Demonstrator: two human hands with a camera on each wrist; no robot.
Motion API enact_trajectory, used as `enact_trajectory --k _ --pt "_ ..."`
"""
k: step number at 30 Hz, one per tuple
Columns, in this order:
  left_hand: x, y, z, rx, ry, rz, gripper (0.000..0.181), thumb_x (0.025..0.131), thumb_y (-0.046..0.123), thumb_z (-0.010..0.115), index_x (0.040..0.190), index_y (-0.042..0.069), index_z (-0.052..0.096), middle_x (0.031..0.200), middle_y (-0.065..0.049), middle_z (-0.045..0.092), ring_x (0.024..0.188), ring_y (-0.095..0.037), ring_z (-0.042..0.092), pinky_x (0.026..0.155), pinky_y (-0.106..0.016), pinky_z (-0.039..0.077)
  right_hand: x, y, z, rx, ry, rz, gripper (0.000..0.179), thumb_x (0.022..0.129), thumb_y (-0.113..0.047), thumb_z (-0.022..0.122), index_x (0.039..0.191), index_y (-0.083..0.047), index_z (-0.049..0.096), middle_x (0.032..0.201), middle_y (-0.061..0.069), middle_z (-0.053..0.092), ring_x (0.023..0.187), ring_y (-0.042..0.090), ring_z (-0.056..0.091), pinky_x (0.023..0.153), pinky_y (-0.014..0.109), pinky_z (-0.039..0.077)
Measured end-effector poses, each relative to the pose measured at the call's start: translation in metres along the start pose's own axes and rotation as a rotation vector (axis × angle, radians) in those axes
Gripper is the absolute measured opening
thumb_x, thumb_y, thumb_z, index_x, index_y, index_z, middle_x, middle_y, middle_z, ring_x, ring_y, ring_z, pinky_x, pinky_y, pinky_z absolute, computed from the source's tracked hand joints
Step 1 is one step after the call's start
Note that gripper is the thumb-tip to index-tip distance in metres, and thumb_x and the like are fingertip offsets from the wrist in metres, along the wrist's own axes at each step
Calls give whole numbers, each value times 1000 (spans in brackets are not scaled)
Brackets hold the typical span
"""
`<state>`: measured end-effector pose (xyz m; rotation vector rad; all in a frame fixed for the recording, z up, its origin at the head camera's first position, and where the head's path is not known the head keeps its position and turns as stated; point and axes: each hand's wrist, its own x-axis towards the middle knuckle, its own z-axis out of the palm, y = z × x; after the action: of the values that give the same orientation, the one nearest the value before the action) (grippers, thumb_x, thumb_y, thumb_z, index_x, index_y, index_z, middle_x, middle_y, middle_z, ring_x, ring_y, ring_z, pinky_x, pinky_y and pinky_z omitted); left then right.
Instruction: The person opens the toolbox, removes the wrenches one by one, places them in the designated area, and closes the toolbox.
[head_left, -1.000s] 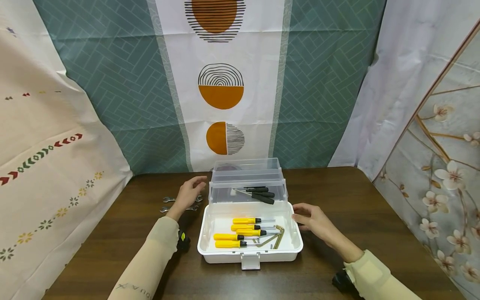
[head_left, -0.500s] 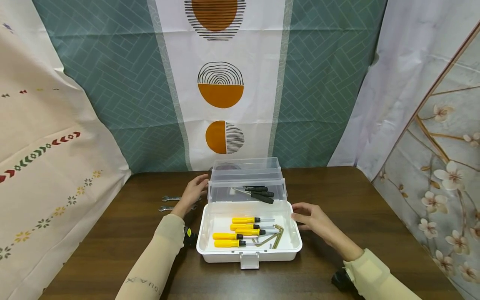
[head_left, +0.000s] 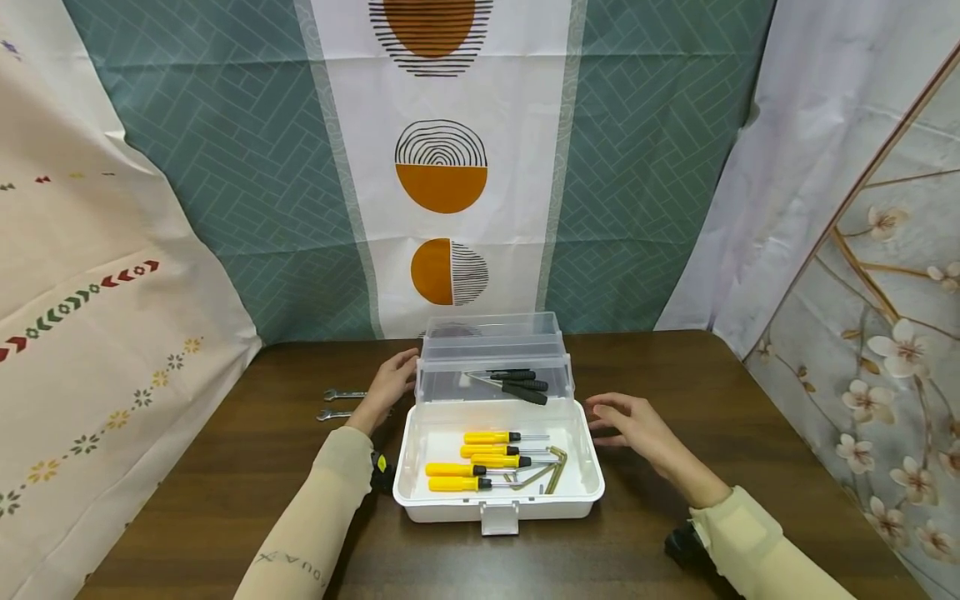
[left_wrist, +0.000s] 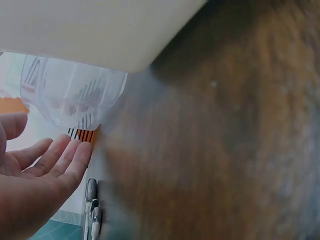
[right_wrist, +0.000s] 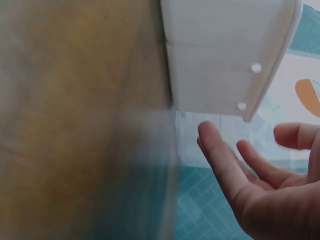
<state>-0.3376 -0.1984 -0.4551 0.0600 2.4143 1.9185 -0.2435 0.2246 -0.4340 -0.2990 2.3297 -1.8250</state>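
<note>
A white plastic toolbox (head_left: pixel 442 510) stands in the middle of the table, its clear lid (head_left: pixel 487 340) swung back. Inside it lie several yellow-handled screwdrivers (head_left: pixel 453 483) and brass-coloured hex keys (head_left: pixel 557 473). Black-handled screwdrivers (head_left: pixel 525 397) rest in the clear part behind the white base. My left hand (head_left: pixel 390 385) is beside that clear part on the left, fingers extended and nothing held; the left wrist view shows its fingers (left_wrist: pixel 77 160) near the clear plastic. To the right of the box, my right hand (head_left: pixel 630 425) has loosely bent fingers and holds nothing.
Open-end wrenches (head_left: pixel 343 395) lie on the brown wooden table (head_left: pixel 225 467), partly hidden behind my left hand. A patterned curtain (head_left: pixel 480 183) hangs along the table's back edge, with cloth at both sides. The toolbox latch (head_left: pixel 499 518) points toward me.
My left hand has moved slightly right, up to the clear lid section. My right hand has drawn a little away from the box's right wall. The box's contents have stayed put.
</note>
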Motion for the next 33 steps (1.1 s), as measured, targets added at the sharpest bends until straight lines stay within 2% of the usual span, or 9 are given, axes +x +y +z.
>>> enact_trajectory --k 3,6,10,14,21,29,33 --pt "3 5 -1 2 -1 0 56 115 25 40 161 -3 28 162 -26 34 146 -43 41 116 -53 41 11 -5 -5 9 64 -26 41 109 -10 51 140 17 49 142 36 51 119 41 63 90 43 61" --pt "1 4 -3 6 -7 7 57 115 25 39 162 -4 25 163 -27 32 146 -44 40 117 -53 40 24 -9 -6 6 100 -40 42 110 -9 47 144 14 47 148 34 46 128 43 54 99 46 57" --pt "0 4 -3 12 -6 18 59 115 27 39 162 -4 24 164 -27 30 146 -44 39 117 -55 39 47 -13 -7 48 88 -38 47 111 -11 44 152 11 38 156 32 38 141 46 40 114 53 43" --pt "-1 5 -1 23 -11 8 60 114 30 40 163 -2 24 165 -25 30 148 -42 38 117 -54 39 68 -12 -8 111 45 -17 53 112 -13 41 158 11 27 163 32 27 151 46 28 123 54 30" --pt "1 6 3 4 2 -1 58 115 28 38 162 -3 25 165 -25 30 148 -42 37 117 -52 39 93 -5 -11 181 8 9 57 113 -13 37 160 12 16 167 32 18 156 43 17 127 50 19" --pt "5 4 6 -38 -18 -13 58 115 25 36 163 -4 20 166 -26 25 152 -43 30 120 -57 34 109 2 -7 172 -6 32 60 115 -18 34 162 10 9 166 33 17 157 44 14 128 50 15" --pt "6 3 9 -43 -18 -16 59 115 27 38 162 -6 23 166 -26 27 151 -42 32 119 -57 35 116 6 -4 190 -21 64 60 116 -20 31 162 10 8 168 32 14 157 42 14 127 49 17"
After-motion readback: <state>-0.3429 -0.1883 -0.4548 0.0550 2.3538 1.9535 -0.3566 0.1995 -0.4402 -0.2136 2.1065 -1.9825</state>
